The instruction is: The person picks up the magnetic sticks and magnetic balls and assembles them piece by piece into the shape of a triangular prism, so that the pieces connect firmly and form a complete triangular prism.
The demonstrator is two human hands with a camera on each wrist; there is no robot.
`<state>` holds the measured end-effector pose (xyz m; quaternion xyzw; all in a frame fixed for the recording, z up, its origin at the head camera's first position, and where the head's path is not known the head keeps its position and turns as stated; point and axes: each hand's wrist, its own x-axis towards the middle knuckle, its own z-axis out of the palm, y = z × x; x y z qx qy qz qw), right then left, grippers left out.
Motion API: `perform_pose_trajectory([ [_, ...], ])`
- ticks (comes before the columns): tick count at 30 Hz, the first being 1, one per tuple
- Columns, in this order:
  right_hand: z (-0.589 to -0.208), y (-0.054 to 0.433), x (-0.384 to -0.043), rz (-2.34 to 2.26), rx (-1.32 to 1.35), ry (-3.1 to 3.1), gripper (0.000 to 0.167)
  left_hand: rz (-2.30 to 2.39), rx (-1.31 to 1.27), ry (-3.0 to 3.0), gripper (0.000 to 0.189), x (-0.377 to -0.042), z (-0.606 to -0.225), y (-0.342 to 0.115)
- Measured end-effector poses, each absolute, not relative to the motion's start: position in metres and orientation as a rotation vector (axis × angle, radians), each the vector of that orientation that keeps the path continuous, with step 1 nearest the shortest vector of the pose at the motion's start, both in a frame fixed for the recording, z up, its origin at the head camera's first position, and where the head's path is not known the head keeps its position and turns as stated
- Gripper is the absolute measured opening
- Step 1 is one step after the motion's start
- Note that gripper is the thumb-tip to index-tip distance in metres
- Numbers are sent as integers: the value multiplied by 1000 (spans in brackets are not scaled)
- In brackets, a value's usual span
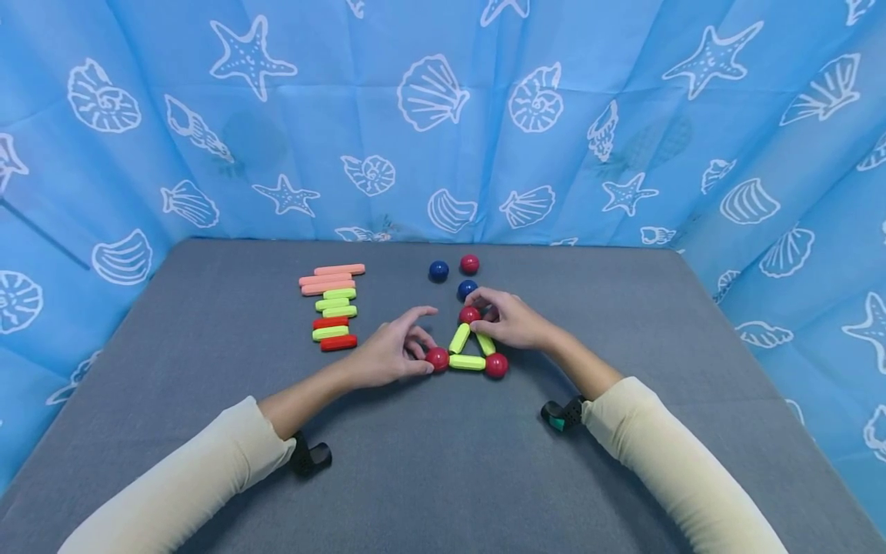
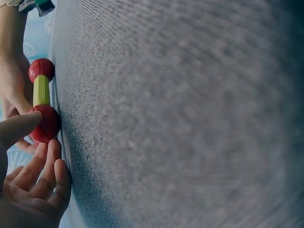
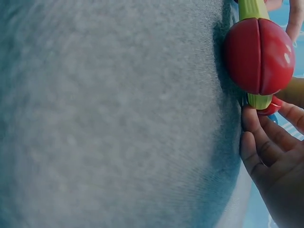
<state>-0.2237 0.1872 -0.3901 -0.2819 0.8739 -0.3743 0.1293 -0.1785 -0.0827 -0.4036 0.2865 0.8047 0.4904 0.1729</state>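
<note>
A triangle of three yellow-green sticks and three red balls lies on the grey table. My left hand (image 1: pixel 392 352) pinches the left corner ball (image 1: pixel 438 359) between thumb and fingertips; the left wrist view shows the thumb on that red ball (image 2: pixel 45 124). At the far corner, my right hand (image 1: pixel 513 318) holds the top red ball (image 1: pixel 469 315) with thumb and fingers. The near right ball (image 1: pixel 496 365) is untouched, joined to the bottom stick (image 1: pixel 467 362) and the right stick (image 1: pixel 487 345). The left stick (image 1: pixel 460 338) slants between the two held balls.
Behind the triangle sit two blue balls, one at the left (image 1: pixel 439 271) and one (image 1: pixel 467 290) close to my right fingers, plus a red ball (image 1: pixel 470 264). Left of my left hand lies a column of salmon sticks (image 1: pixel 328 288), yellow-green sticks (image 1: pixel 332 305) and red sticks (image 1: pixel 338 343). A blue curtain (image 1: pixel 429 169) hangs behind.
</note>
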Motion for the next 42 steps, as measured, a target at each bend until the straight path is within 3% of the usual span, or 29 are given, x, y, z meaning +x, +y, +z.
perform_pose_trajectory([
  [12, -393, 189, -221, -1138, -832, 2559, 32, 1367, 843, 2282, 76, -180, -403, -75],
  [25, -394, 196, -220, -1168, -850, 2443, 61, 1364, 850, 2267, 75, -180, -403, -76],
  [36, -396, 193, -219, -1254, -854, 2434, 61, 1356, 829, 2269, 74, -181, -404, -77],
  [42, -396, 192, -218, -1221, -842, 2467, 61, 1274, 921, 2302, 61, -182, -403, -77],
])
